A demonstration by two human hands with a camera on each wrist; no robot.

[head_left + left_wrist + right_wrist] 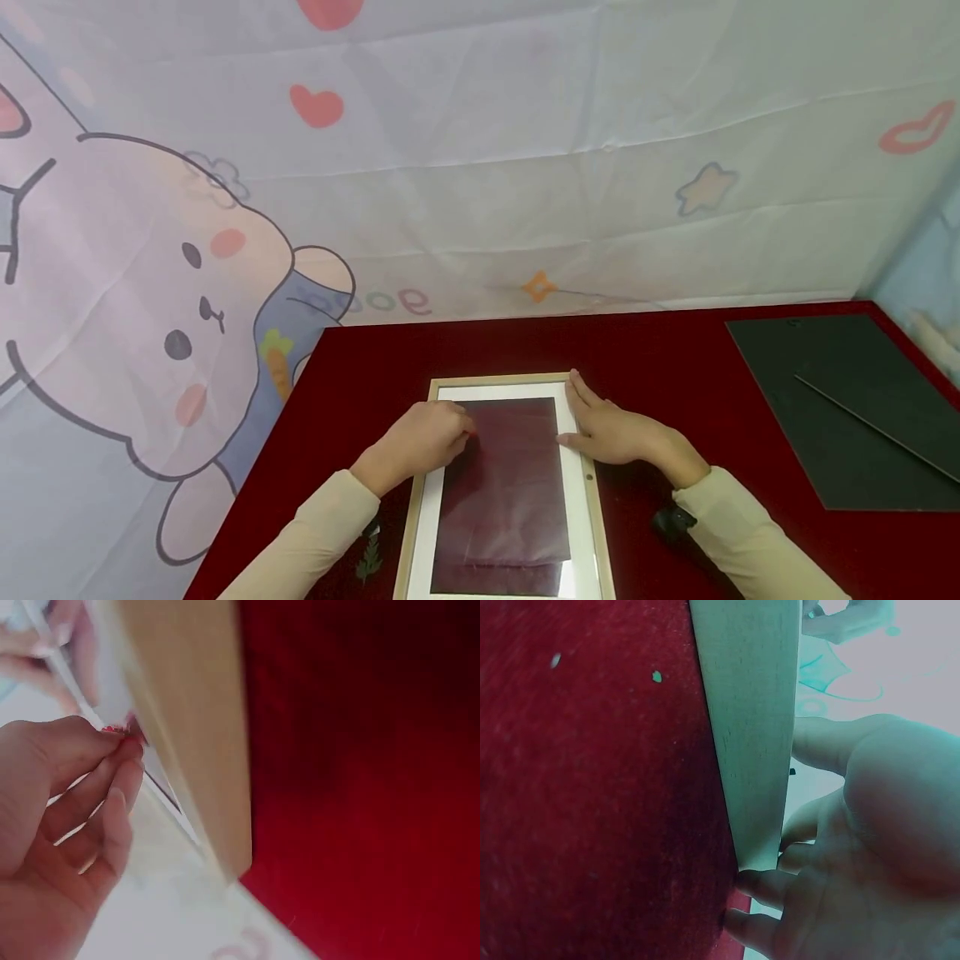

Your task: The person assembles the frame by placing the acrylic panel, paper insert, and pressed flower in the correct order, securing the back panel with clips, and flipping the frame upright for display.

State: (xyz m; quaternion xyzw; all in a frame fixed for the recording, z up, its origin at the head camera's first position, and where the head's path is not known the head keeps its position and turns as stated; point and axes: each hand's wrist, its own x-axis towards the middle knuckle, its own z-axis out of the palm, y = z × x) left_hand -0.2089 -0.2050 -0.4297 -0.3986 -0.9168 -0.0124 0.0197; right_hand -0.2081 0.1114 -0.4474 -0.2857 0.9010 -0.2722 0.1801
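Coloured letters (414, 301) are printed on the backdrop (487, 200), too faint to be read surely. A pale wooden frame (195, 720) is laid on the red desk (675, 358), a white border (575, 492) and glossy dark-red centre (510, 492) enclosed. A small red thing (114, 729) is pinched by the left hand (423, 446); the right hand (615, 429) is laid, fingers extended, along the frame's upper right edge.

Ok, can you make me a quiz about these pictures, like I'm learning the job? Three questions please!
1. True or false: the green sprig lies inside the wooden frame.
2. Which hand touches the frame's far right corner? A) left B) right C) neither
3. What long thing lies on top of the dark board?

Key: 1. False, it lies to the left of the frame. 2. B, the right hand. 3. A thin rod.
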